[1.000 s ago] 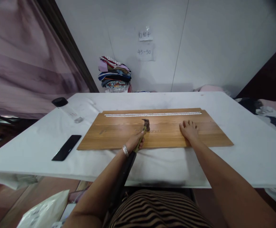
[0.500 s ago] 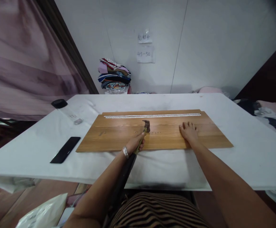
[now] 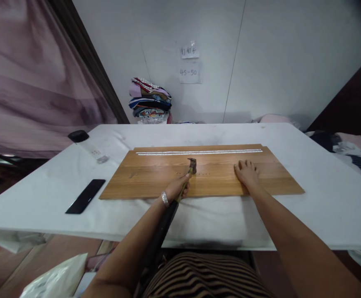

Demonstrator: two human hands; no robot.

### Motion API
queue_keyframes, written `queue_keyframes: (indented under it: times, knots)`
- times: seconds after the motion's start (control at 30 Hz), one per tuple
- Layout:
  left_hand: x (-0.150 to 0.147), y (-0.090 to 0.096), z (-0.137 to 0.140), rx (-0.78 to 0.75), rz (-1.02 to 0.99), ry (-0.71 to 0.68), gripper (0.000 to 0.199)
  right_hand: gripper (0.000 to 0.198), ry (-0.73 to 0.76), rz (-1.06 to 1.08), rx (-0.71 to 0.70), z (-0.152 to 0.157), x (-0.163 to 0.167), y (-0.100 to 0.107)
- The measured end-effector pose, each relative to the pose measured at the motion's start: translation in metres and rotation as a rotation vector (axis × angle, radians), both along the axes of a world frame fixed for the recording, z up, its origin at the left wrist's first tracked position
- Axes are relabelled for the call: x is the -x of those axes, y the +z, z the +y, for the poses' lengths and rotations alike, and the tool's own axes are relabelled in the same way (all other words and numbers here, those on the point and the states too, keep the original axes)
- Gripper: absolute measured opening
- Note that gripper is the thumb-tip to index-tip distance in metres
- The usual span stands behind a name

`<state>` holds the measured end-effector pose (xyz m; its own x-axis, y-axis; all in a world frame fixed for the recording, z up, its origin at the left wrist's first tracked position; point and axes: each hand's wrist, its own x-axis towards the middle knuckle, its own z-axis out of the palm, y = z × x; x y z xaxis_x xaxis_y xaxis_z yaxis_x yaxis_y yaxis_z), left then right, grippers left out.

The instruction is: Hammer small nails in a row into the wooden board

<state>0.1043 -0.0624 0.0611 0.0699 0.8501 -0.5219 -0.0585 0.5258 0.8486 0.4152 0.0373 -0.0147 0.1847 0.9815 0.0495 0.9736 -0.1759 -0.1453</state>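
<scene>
My left hand, with a silver bracelet at the wrist, is wrapped round the handle of a claw hammer. The hammer's head is over the middle of a wooden board, and its dark grip runs back under my forearm. A row of small marks or nails, too small to tell which, lies beside the head. My right hand rests on the right part of the board, fingers spread and holding nothing. Two thin white strips, like measuring tape, run along the board's far side.
The board lies on a white-covered table. At the left are a black flat object and a clear container with a black lid. Folded clothes are stacked by the wall, below paper signs.
The view has shifted very slightly. The hammer, both hands and the board otherwise look the same.
</scene>
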Motion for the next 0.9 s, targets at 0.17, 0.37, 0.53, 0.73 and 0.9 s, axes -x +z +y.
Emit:
queue_keyframes:
  times: [0.17,0.37,0.53,0.73,0.9]
  knots:
    - [0.0009,-0.0002,0.0003,0.004,0.002,-0.002,0.044,0.056,0.011,-0.002,-0.009,-0.0012,0.0004,0.0006]
    - [0.0022,-0.005,0.0016,0.007,-0.021,-0.008,0.047,0.056,0.004,-0.002,-0.001,-0.0017,0.0015,0.0018]
    - [0.0026,-0.0053,0.001,0.006,-0.042,0.0,0.048,0.054,0.007,-0.019,-0.016,-0.0046,0.0031,0.0049]
    - [0.0015,-0.0028,0.0008,0.017,-0.03,0.009,0.046,0.055,0.002,-0.005,-0.007,-0.0038,0.0025,0.0047]
    - [-0.0001,-0.0016,-0.0001,0.021,-0.033,0.011,0.043,0.056,0.003,-0.007,-0.008,-0.0017,0.0006,0.0013]
